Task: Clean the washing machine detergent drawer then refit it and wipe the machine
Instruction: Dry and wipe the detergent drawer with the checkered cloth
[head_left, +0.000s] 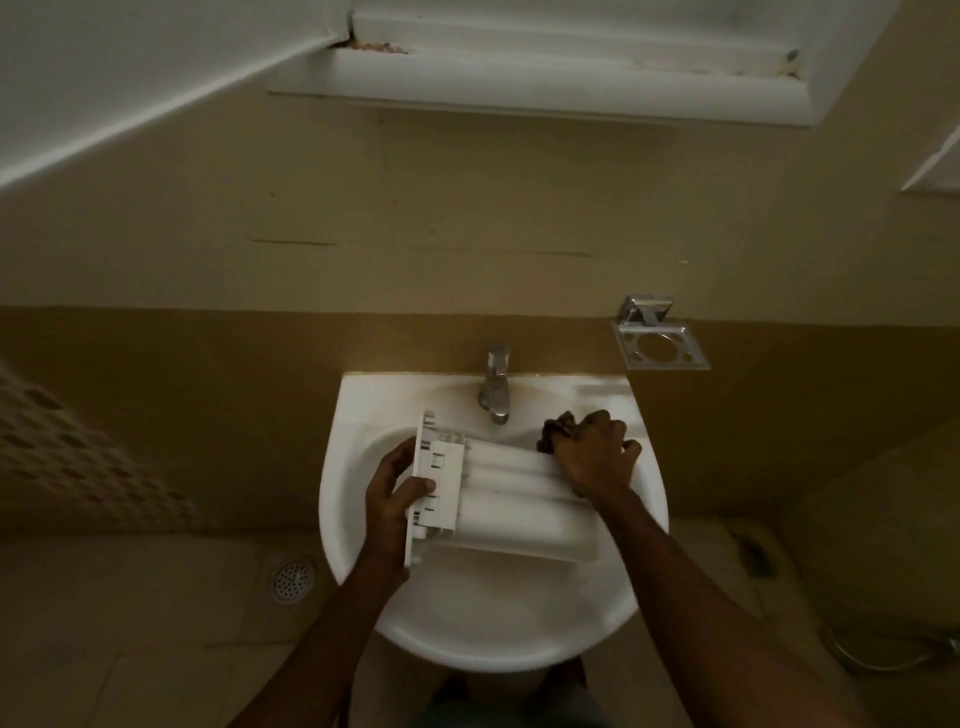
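Observation:
The white detergent drawer (506, 499) lies upside down across the white wash basin (363, 415), its ribbed underside up and its front panel to the left. My left hand (397, 493) grips the drawer's left end, thumb on top. My right hand (592, 457) holds a dark cloth (556, 428) bunched in its fingers and presses down on the drawer's right end. Most of the cloth is hidden under the hand.
A chrome tap (496, 384) stands at the back of the basin, above the drawer. A metal soap holder (657, 343) is fixed to the wall at right. A floor drain (293, 579) lies to the left. A white window ledge (540, 83) runs overhead.

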